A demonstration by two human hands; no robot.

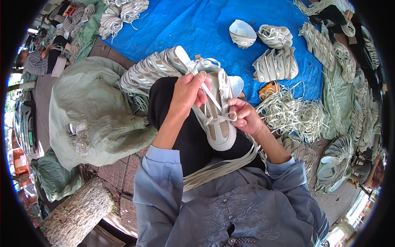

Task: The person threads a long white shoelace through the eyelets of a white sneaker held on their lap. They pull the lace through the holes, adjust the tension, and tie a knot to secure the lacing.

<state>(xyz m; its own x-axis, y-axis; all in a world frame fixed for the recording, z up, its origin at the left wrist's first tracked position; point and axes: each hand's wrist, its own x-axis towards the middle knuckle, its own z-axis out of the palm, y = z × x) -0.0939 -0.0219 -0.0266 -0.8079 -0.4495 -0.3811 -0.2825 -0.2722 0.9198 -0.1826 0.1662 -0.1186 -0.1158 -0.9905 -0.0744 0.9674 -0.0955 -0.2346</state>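
Observation:
A white and beige shoe upper [218,123] lies on my lap, toe toward me. My left hand [187,91] pinches a flat pale shoelace [210,96] and holds it up above the upper's eyelets. My right hand [243,116] grips the other end of the lace at the right side of the upper. A bundle of loose laces [222,166] drapes across my lap below the upper.
A pile of pale laces [290,113] lies at my right on the blue tarp [193,24]. Stacks of shoe uppers [275,64] sit around it. A large green sack [88,111] stands at my left. Another person [39,61] sits far left.

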